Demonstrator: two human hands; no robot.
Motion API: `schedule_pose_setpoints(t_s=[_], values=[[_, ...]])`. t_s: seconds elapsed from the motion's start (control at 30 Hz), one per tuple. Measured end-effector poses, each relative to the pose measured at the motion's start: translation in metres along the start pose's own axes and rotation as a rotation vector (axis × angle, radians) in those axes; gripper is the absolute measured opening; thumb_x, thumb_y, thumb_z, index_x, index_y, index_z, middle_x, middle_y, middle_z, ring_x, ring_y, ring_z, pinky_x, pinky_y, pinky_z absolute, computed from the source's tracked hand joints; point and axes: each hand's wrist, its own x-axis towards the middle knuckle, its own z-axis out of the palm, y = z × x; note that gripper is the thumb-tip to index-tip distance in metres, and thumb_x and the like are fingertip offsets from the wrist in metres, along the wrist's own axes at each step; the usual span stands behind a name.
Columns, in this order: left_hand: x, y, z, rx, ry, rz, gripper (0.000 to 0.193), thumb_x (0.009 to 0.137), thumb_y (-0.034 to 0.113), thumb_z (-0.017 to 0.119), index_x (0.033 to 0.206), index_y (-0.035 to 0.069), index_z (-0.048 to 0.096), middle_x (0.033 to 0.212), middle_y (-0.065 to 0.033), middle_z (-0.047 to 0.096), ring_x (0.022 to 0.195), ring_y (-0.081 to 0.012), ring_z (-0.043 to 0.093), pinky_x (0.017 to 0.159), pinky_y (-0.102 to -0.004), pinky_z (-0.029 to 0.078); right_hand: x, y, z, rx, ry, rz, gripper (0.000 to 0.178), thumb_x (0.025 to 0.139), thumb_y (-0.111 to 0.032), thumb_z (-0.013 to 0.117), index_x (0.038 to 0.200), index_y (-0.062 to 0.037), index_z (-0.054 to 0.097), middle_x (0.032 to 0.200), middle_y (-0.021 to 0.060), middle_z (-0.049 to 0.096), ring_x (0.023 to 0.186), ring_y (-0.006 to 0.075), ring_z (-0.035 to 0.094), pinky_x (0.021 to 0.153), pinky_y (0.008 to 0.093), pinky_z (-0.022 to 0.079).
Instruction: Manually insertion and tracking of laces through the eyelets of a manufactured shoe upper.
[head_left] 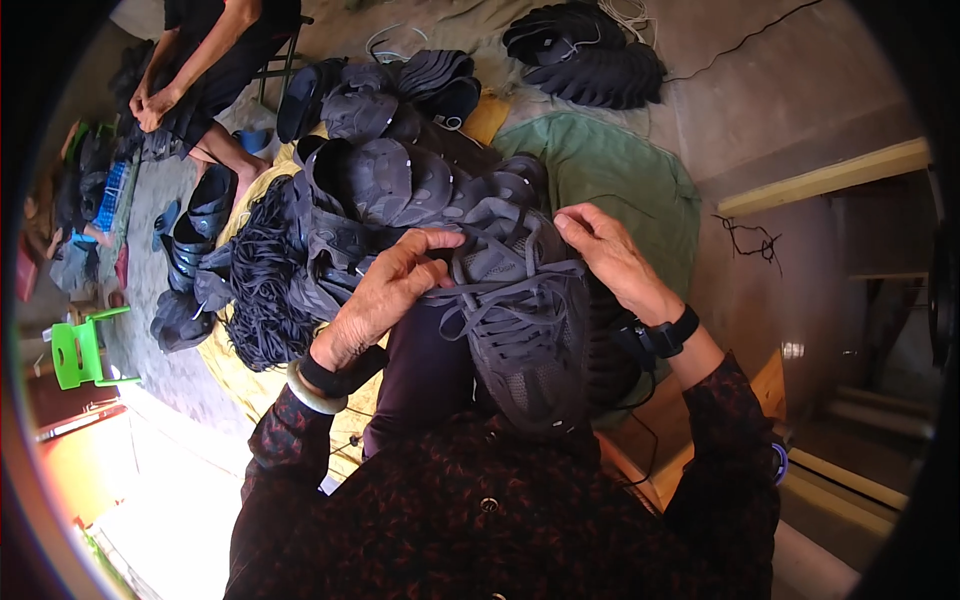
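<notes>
A dark grey lace-up shoe (530,340) lies on my lap, its toe toward my body. Loose flat shoelaces (515,290) cross its tongue and hang in loops over the upper. My left hand (390,280) is closed at the shoe's left side, thumb and fingers pinched by a lace that trails from them. On the other side, my right hand (612,255) has its bent fingertips together against the edge near the shoe's opening. What those fingertips grip, if anything, is too small to make out.
Several dark shoes (380,180) are heaped just beyond my hands, beside a bundle of black laces (268,285). More stacked shoes (590,60) lie farther back. Another person's hands (150,108) are at the upper left. A green chair (75,352) stands left.
</notes>
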Motion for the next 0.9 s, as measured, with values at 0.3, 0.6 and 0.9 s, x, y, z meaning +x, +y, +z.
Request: schedule_pose_setpoints(t_s=[0.3, 0.6, 0.9], values=[[0.019, 0.002, 0.014, -0.105, 0.194, -0.044, 0.06, 0.1, 0.033, 0.066, 0.143, -0.005, 0.047, 0.109, -0.0037, 0.06, 0.085, -0.0081, 0.053, 0.078, -0.0235, 0.046, 0.0, 0.03, 0.006, 0.341, -0.176, 0.049, 0.062, 0.101, -0.058, 0.055, 0.11, 0.0024, 0.064, 0.11, 0.005, 0.061, 0.105, 0.0137, 0.052, 0.097, 0.0297, 0.04], [0.017, 0.019, 0.017, 0.039, 0.1, -0.131, 0.046, 0.097, 0.024, 0.071, 0.125, -0.009, 0.056, 0.097, -0.004, 0.061, 0.068, -0.008, 0.055, 0.058, -0.0218, 0.048, -0.022, 0.012, -0.004, 0.637, -0.207, 0.041, 0.043, 0.103, -0.042, 0.061, 0.114, -0.0005, 0.066, 0.114, 0.005, 0.065, 0.105, 0.0135, 0.058, 0.096, 0.0298, 0.046], [-0.011, 0.013, 0.023, -0.119, -0.083, 0.064, 0.075, 0.089, 0.038, 0.081, 0.143, -0.002, 0.048, 0.132, -0.0091, 0.063, 0.119, -0.0171, 0.062, 0.102, -0.0327, 0.051, -0.058, -0.01, -0.008, 1.021, -0.387, 0.069, 0.024, 0.104, -0.012, 0.055, 0.123, 0.0017, 0.062, 0.12, 0.008, 0.067, 0.111, 0.0164, 0.063, 0.099, 0.0323, 0.052]])
